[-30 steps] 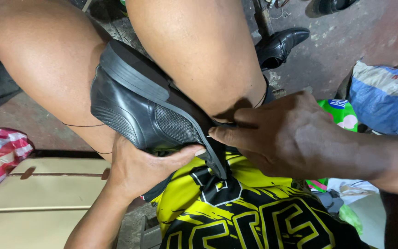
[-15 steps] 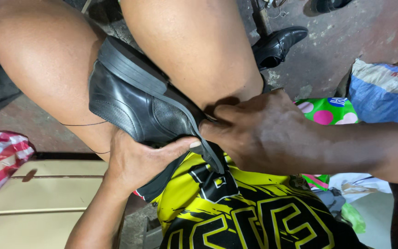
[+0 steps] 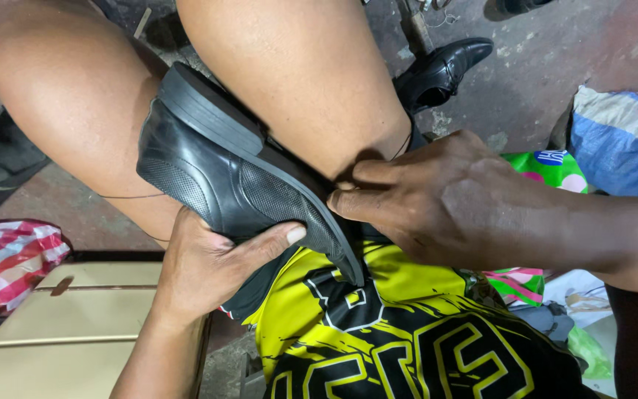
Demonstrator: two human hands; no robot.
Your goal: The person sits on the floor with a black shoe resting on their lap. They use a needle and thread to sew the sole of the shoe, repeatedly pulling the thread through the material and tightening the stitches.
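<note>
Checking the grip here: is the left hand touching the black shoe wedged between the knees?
Touching. The head view shows the left hand cupping the black shoe from below, thumb pressed flat across its perforated side.

A stained grey concrete floor lies under even light, with a beige case at lower left.

Single head-worn view, looking steeply down into own lap. Very close: bare knees fill top of frame, black dress shoe wedged between them at centre, left hand and right hand at near range. Concrete floor beyond, upper right.
</note>
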